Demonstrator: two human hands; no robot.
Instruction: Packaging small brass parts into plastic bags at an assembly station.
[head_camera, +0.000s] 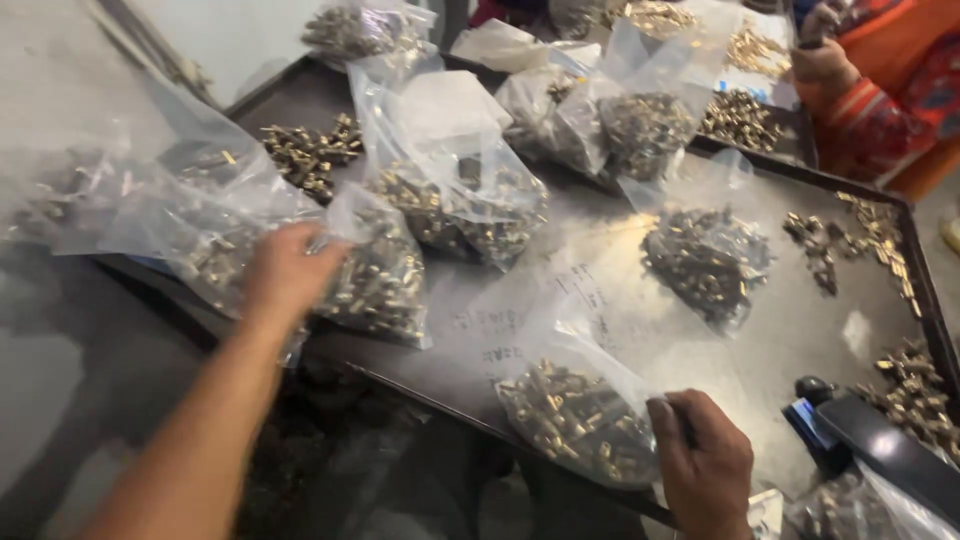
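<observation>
Clearly, much of the packing is already done: at least seven clear plastic bags full of small brass fittings lie on the dark metal tray (780, 340), most of them in the upper and middle parts of the frame. The left hand (290, 272), at the middle left, lies with fingers spread and bent on top of one filled bag (375, 280) at the tray's near edge; it presses or grips the plastic, but I cannot tell if it really pinches it. The right hand (705, 470), at the bottom right, has its fingers curled together on the edge of another filled bag (580, 415), which rests at the bottom centre of the tray. Some work seems to remain, I judge, because loose fittings (850, 240) are heaped along the right side of the tray, and a second loose heap (310, 150) sits at the upper left. A dark tool with a blue part (850, 430) lies at the lower right. Another person's hand (825, 55) is at the upper right corner.
</observation>
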